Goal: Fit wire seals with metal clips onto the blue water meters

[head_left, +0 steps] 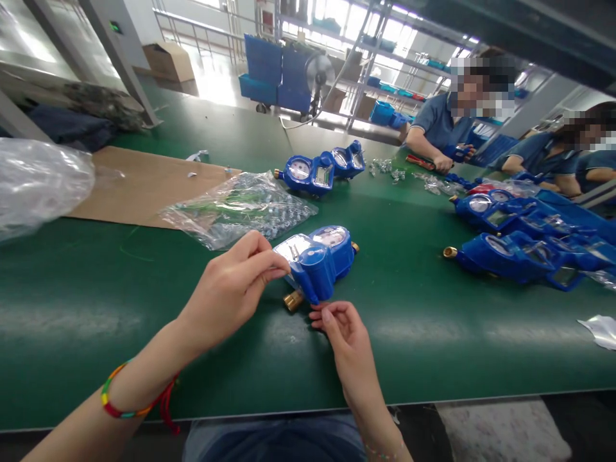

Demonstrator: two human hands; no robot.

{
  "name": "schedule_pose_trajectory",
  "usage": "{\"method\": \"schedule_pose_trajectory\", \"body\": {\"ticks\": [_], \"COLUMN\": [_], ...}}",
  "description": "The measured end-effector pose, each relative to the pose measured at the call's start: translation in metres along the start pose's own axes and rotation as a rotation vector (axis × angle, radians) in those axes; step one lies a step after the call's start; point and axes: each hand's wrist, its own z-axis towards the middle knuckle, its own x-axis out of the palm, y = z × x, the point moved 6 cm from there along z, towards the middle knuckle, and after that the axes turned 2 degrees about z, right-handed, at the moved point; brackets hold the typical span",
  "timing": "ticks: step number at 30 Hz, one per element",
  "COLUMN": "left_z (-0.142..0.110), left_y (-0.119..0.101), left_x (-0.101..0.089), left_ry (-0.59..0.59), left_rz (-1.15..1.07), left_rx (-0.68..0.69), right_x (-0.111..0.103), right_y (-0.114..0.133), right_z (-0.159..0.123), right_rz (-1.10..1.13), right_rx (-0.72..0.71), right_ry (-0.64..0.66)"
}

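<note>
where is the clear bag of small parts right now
In the head view, the clear bag of small parts lies left of centre on the green table, partly over the brown sheet, just beyond the left hand.

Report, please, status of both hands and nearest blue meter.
Left hand at blue meter, hold unclear; right hand by its near end, likewise. Meter on green table. Plastic bag beyond, not between hands and meter.

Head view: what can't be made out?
Head: what, if anything, the left hand pinches; its fingers cover it.
Head: anything in the right hand; hidden by its curl.
Head: print on the near blue meter; too small, glare.
Head: parts in the clear bag; too small, crinkled plastic.
Head: rightmost blue meters; cut off by frame edge.
</note>
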Motion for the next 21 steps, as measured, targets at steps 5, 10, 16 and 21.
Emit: {"method": "schedule_pose_trajectory", "body": {"ticks": [5, 10, 16, 21], "left_z": [0.002, 0.003, -0.004, -0.019], "left_y": [0.001, -0.001, -0.005, -0.013], "left_x": [0.003, 0.007, 0.018, 0.041], "left_ry": [-0.004, 0.009, 0.033, 0.131], "left_rz": [0.017, 0.024, 0.05, 0.052], "left_rx": [0.003, 0.018, 0.037, 0.016], "right_x": [0.001, -0.001, 0.001, 0.002], "right_y": [-0.002, -0.001, 0.0, 0.001], "right_z": [-0.001, 0.0, 0.003, 0.014], "right_rz": [-0.011, -0.012, 0.035, -0.021], "right_rx": [0.013, 0.016, 0.003, -0.024], "right_ry": [0.001, 0.001, -0.009, -0.054]}}
